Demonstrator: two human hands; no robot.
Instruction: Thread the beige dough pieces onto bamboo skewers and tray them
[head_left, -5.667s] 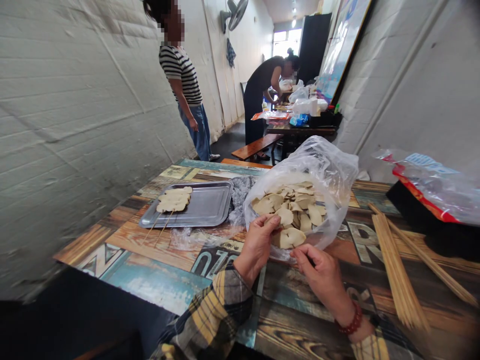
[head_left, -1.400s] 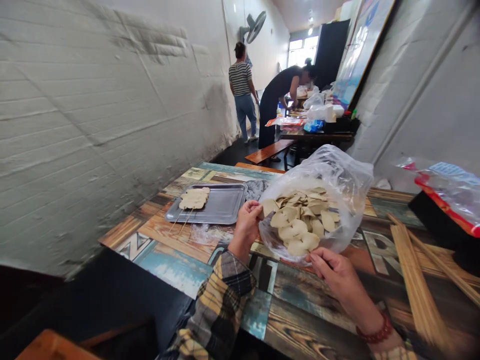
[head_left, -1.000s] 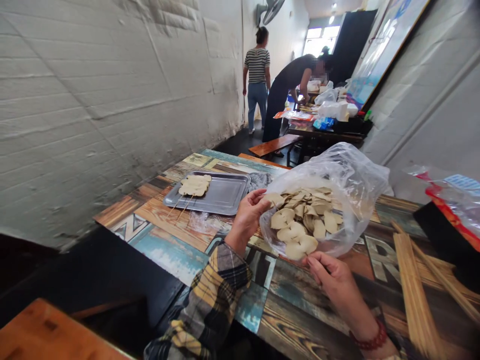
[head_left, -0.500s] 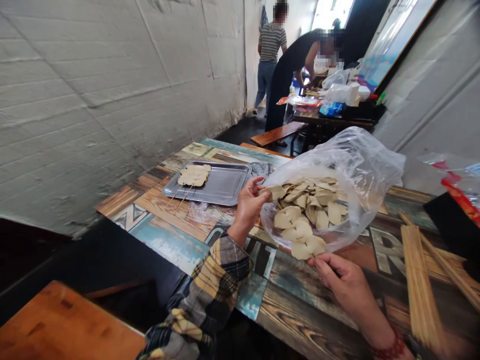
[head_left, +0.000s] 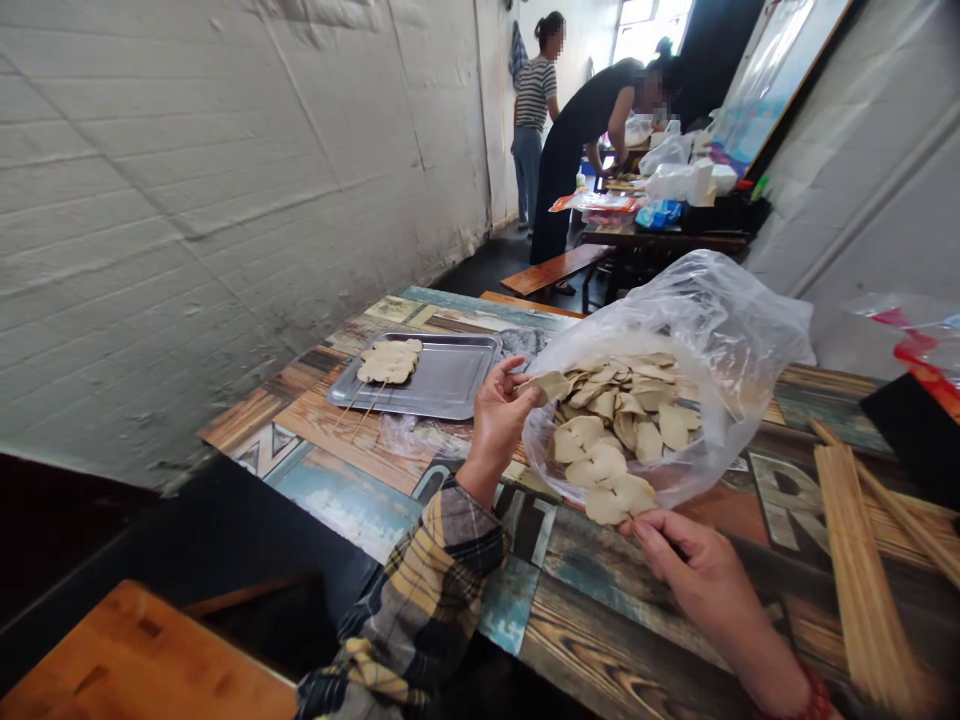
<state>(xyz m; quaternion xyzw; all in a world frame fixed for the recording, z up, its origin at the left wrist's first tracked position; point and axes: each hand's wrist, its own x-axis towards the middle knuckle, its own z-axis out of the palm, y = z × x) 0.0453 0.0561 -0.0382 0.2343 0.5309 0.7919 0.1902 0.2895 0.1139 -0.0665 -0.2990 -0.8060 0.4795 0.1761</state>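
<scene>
My left hand pinches one pale beige slice at the near left edge of an open clear plastic bag. Many similar slices lie heaped inside the bag. My right hand is closed at the near end of a skewer, most of it hidden by the slices threaded on it. These threaded slices overlap in a row that slants over the bag's mouth. To the left, a metal tray bears finished-looking skewers of slices, their sticks jutting over the near rim.
A bundle of bamboo skewers lies on the patterned table at right, near a black object. An orange stool stands at lower left. Beyond, two people are by a cluttered table and a wooden bench.
The view has shifted slightly. Both hands keep nearly the same pose, with the slice and the threaded skewer still in them. The person in stripes in the back has turned a little.
</scene>
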